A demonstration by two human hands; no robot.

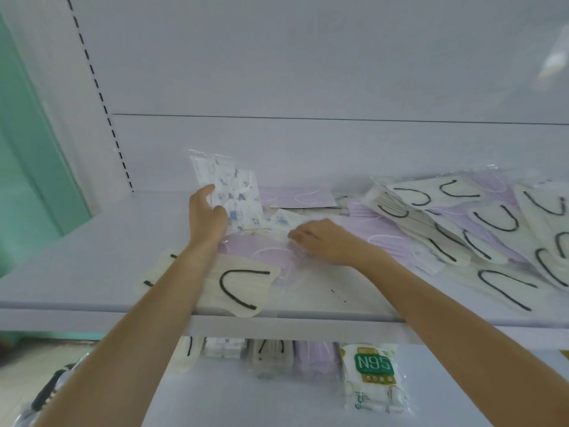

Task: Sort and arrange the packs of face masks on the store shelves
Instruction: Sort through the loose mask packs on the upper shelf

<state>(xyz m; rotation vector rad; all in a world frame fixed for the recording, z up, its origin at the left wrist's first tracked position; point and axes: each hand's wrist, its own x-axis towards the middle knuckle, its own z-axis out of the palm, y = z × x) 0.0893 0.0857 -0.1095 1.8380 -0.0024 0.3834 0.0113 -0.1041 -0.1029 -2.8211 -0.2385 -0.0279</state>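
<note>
My left hand (205,215) grips a clear pack of white face masks with a small blue print (234,192) and holds it upright above the upper shelf (92,260). My right hand (323,241) lies palm down on a lilac mask pack (261,254), its fingers curled on the pack's plastic wrap. A cream pack with black ear loops (243,288) lies at the shelf's front edge, under my left forearm. More lilac packs (308,197) lie flat behind my hands.
A loose heap of cream packs with black loops and lilac packs (480,229) covers the shelf's right side. On the lower shelf stand upright rows of packs, among them a lilac one (314,362) and a white N95 pack (374,377). A green wall (27,167) is at left.
</note>
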